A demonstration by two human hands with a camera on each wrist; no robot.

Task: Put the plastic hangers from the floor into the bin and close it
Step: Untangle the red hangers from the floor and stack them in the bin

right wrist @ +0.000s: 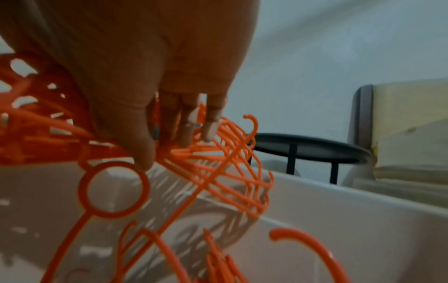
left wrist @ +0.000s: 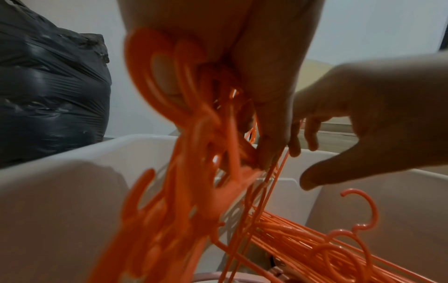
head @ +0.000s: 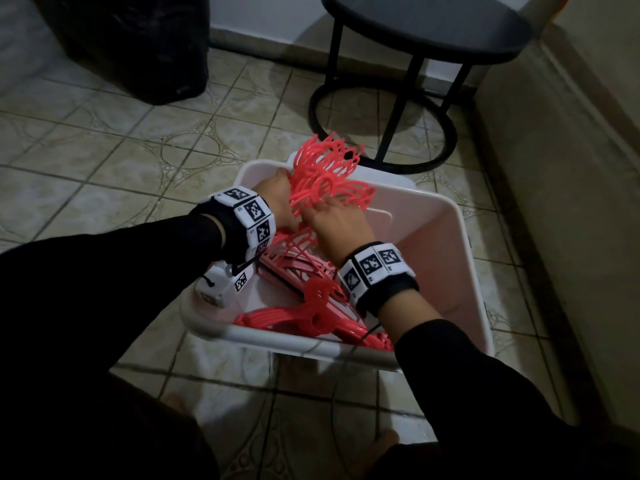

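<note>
A white plastic bin stands open on the tiled floor. My left hand grips a fanned bunch of coral plastic hangers at the bin's far left corner, hooks sticking up above the rim. In the left wrist view its fingers curl round the hangers. My right hand lies on the same bunch with fingers extended. The right wrist view has those fingertips touching the hangers. More hangers lie inside the bin near its front wall.
A black round side table with a ring base stands just beyond the bin. A stuffed black plastic bag sits at the far left. A beige wall ledge runs along the right. My bare foot is in front of the bin.
</note>
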